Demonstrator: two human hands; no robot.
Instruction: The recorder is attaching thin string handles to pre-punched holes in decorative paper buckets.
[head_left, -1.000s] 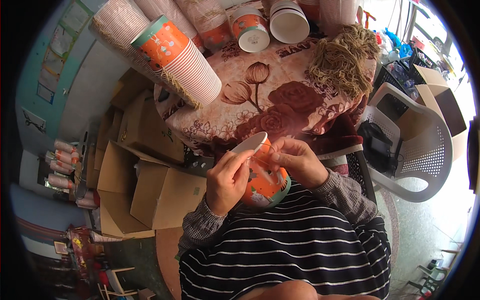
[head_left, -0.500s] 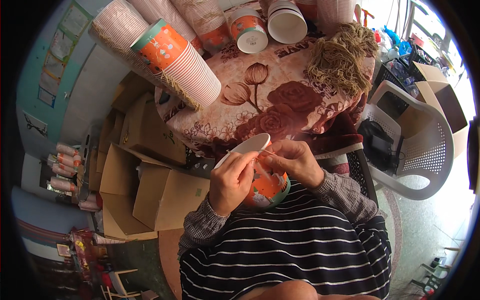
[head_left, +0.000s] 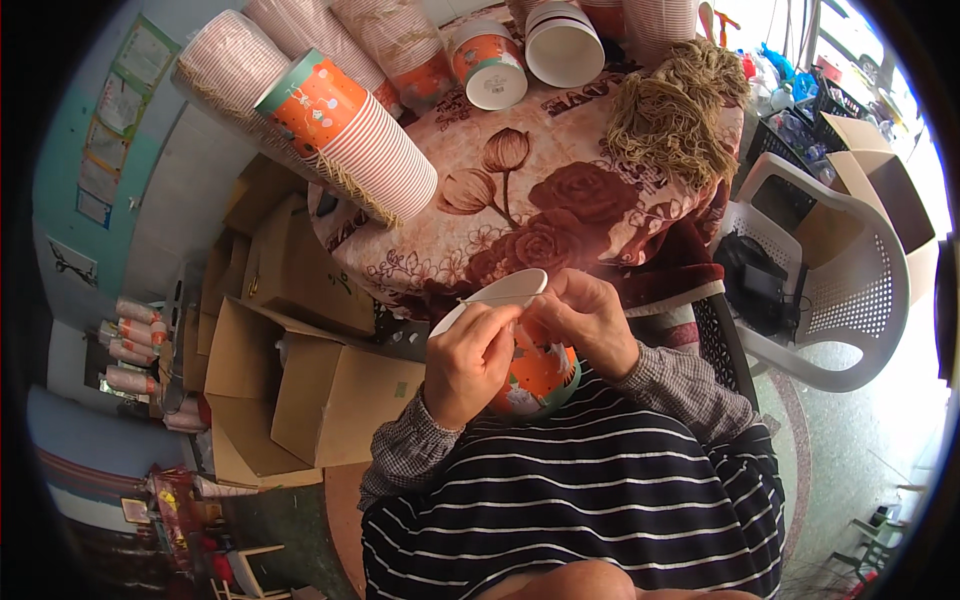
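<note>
An orange paper bucket (head_left: 537,378) with a green band and white inside rests tilted on my lap, its mouth facing up and away. A thin pale cord (head_left: 500,297) runs across its mouth between my hands. My left hand (head_left: 468,358) is closed at the bucket's near-left side, thumb and forefinger pinched by the rim on the cord. On the right of the rim, my right hand (head_left: 592,318) is closed too, pinching the cord. The fingers cover where the cord meets the bucket wall.
A table with a flowered cloth (head_left: 420,255) stands ahead, bearing stacked paper buckets (head_left: 365,150), two shorter stacks (head_left: 565,50) and a heap of tan cords (head_left: 675,115). Open cardboard boxes (head_left: 345,400) are at left. A grey plastic chair (head_left: 860,310) with a black bag stands right.
My right hand has shifted slightly up and left along the rim. The cord now shows as a straighter line across the bucket's mouth. The bucket stays on my lap.
</note>
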